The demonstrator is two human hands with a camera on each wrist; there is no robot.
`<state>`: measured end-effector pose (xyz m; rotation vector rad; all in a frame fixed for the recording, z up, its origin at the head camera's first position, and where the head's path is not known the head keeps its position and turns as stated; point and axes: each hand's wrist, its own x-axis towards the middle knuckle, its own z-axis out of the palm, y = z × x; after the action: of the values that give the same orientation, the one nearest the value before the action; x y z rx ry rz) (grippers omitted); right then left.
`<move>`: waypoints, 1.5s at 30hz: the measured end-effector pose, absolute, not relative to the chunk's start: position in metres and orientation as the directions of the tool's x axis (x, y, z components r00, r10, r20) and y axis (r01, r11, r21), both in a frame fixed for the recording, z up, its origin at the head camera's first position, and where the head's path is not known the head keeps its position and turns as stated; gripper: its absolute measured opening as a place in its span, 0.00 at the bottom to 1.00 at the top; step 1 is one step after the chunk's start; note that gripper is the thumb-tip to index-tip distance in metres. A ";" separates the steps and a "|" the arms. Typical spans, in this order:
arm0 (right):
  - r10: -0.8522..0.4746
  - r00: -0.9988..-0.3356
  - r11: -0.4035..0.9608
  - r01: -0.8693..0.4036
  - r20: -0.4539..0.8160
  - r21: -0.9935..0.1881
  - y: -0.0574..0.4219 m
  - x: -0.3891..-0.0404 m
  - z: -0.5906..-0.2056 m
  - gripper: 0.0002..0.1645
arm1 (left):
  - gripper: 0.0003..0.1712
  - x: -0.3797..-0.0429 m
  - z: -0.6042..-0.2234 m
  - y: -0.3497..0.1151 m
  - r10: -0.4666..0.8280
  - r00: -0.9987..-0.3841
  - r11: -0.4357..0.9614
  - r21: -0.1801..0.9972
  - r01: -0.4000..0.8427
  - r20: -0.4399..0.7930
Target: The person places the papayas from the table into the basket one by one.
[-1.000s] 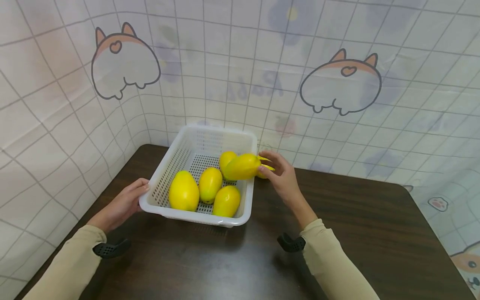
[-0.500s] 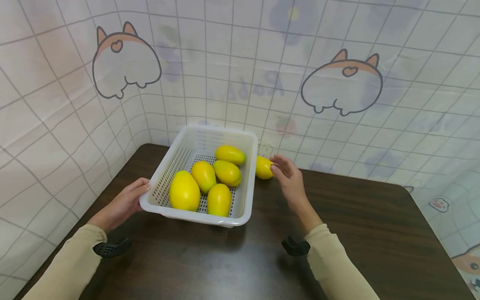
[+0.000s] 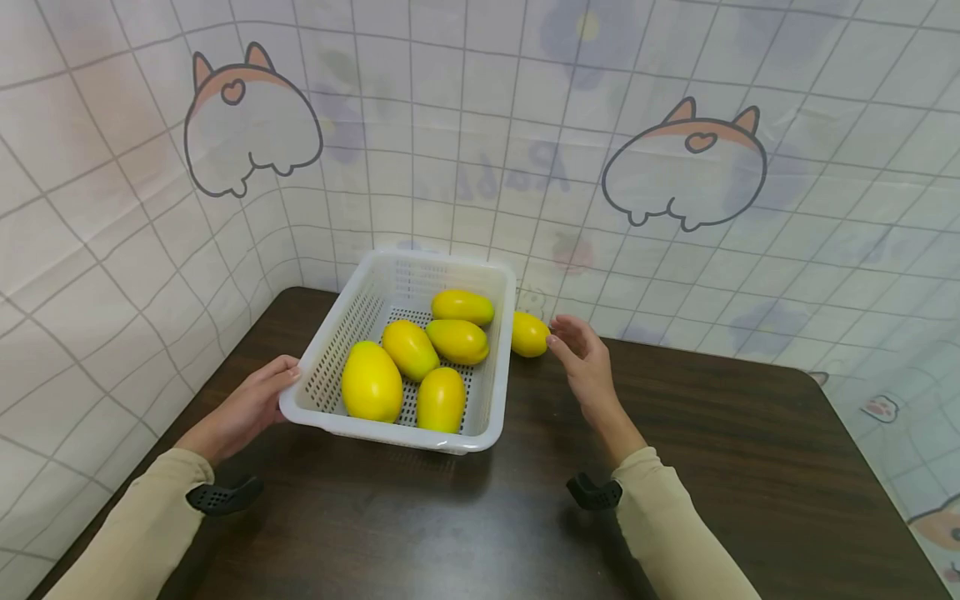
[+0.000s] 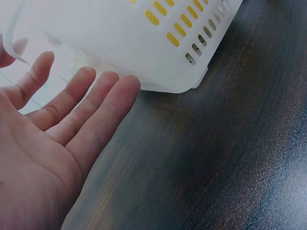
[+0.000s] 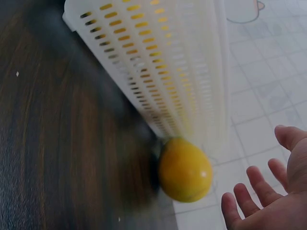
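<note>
A white perforated plastic basket [image 3: 405, 435] holds several yellow mangoes, among them a large mango [image 3: 372, 382] at the near left. My left hand [image 3: 247, 408] holds the basket's left rim, thumb over the edge and fingers against the outer wall [image 4: 110, 43]. Outside the right wall, on the table, lies one more mango [image 3: 530, 335]. Beside that mango is my right hand [image 3: 588, 367], its fingers loosely bent with nothing in them. In the right wrist view a gap shows between the hand [image 5: 273, 196] and the mango [image 5: 184, 170].
A dark wooden table [image 3: 720, 467] carries the basket near its back left corner. Behind and to the left hangs a white gridded sheet [image 3: 465, 125] with cartoon animal prints.
My right hand has released a mango into the basket and drawn back right, beside the outer mango. The mangoes inside have shifted and settled. My left hand stays at the rim.
</note>
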<state>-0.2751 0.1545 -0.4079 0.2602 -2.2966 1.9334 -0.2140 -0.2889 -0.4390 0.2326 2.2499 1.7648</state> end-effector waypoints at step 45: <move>-0.044 -0.998 0.301 -0.057 0.046 -0.952 0.164 -0.304 -0.437 0.35 | 0.18 -0.214 -0.442 -0.289 0.285 -0.952 0.223 0.974 -0.050 -0.114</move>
<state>-0.3037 0.1637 -0.4373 0.0979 -2.5248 1.8472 -0.2141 -0.2890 -0.4416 0.2217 2.2308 1.7922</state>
